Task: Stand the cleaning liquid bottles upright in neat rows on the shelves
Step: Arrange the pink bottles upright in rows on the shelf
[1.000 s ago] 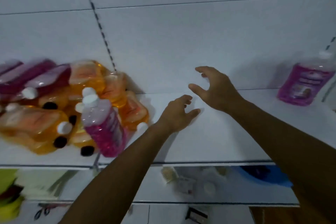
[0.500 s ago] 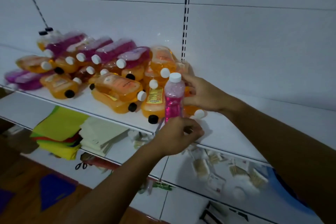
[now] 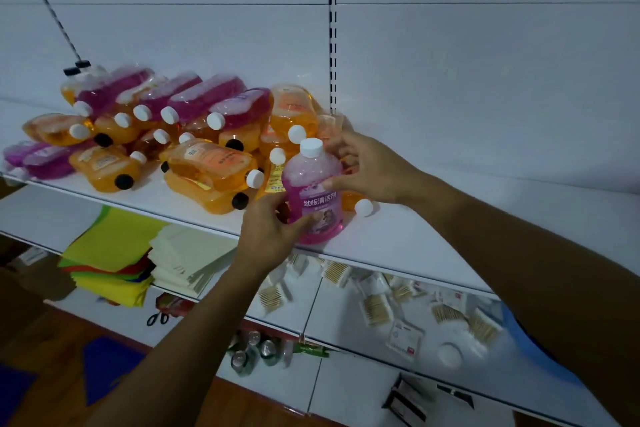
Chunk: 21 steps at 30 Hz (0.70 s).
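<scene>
The white shelf [image 3: 433,246] runs from nine o'clock to three. At ten o'clock on it lies the heap of orange and pink bottles [image 3: 166,135], nearly all on their sides, caps toward us. Half a second ago the pink bottle [image 3: 313,198] showed its narrow edge; now its label faces out, standing upright at the shelf's front edge, dead centre. The left hand [image 3: 273,236] curls round its lower body from seven o'clock; the right hand [image 3: 367,170] presses its shoulder from two o'clock, fingers partly bent. That squaring probably starts a row, with the whole pile left to stand. A loose white cap [image 3: 363,207] sits just beside it.
</scene>
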Tool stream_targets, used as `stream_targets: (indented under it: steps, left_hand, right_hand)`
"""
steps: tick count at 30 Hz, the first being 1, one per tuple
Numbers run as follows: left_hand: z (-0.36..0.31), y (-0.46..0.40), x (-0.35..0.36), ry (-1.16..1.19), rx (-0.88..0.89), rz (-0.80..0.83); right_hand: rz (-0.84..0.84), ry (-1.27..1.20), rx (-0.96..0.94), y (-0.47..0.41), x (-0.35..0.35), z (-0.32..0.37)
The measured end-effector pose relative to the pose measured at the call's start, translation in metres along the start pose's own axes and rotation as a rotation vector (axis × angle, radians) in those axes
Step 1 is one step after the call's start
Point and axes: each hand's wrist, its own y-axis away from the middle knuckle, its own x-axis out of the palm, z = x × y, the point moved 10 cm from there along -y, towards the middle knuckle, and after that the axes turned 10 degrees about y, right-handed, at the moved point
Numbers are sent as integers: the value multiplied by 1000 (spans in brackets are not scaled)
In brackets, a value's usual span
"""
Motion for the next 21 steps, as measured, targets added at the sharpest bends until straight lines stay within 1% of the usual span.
stream_targets:
  steps: [4, 10, 14, 21]
  left_hand:
    - [-9, 2, 17, 147, 17, 124]
    - [-48, -9, 77, 170, 79, 235]
    - [-88, -20, 160, 173, 141, 413]
    - [-153, -9, 321, 355, 126, 638]
  right_hand:
    - [43, -22, 0, 15, -15, -6]
    - [-67, 53, 105, 58, -71, -36]
    - [-215, 118, 229, 115, -130, -80]
    - [-511, 247, 508, 246, -219, -155]
